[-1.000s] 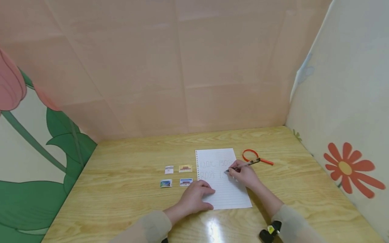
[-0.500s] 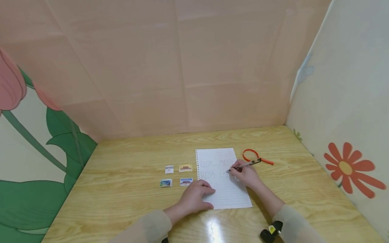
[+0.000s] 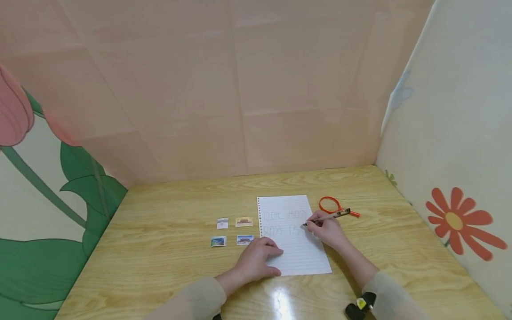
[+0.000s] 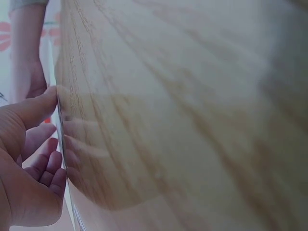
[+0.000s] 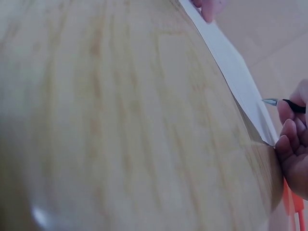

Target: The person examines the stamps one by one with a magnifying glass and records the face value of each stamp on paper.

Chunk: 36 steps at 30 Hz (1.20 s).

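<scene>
A lined sheet of paper with punched holes down its left edge lies on the wooden table, two rows of handwriting on its upper half. My right hand pinches a dark pen, its tip at the end of the second row. The right wrist view shows the pen's silver tip beyond the curled fingers. At the sheet's lower left, my left hand rests with thumb and fingers spread over the edge. In the left wrist view the left hand's fingers are loosely bent against the tabletop, gripping nothing.
Several small picture stamps, among them a yellow one and a green-blue one, lie left of the paper. A red-rimmed magnifying glass lies beyond my right hand. A pinkish wall closes off the back.
The pen and my right hand have shifted slightly rightward along the second row, where more writing now shows. My left hand and the paper stay in place.
</scene>
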Available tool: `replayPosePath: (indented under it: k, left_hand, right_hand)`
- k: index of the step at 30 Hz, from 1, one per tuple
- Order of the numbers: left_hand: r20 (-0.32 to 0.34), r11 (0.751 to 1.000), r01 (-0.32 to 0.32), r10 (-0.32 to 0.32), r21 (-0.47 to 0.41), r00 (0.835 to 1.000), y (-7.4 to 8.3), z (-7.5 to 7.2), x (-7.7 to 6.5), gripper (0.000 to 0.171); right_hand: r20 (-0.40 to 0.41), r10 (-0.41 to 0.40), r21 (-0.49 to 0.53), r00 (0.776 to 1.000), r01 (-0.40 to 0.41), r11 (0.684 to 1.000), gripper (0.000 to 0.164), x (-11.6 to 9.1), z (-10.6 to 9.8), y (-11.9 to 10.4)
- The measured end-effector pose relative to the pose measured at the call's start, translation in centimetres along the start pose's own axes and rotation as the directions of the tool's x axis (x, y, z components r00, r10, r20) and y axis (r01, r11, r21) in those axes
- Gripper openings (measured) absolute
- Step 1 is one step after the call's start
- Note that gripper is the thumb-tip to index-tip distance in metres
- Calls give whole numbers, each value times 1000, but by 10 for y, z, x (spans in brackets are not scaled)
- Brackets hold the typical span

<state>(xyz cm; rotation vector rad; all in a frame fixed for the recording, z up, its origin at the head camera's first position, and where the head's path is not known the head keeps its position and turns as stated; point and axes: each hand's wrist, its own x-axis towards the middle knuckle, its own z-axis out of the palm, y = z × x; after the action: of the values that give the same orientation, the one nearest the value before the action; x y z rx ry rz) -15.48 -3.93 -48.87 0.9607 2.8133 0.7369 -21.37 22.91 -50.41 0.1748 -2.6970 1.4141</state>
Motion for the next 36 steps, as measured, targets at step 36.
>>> replayPosePath:
  k: [36]
  left_hand:
    - [7,1000,-4,4,-8,1000,1,-2,0,49]
  right_hand:
    - [30,-70,-68,997,72,995,7,2,-7,9]
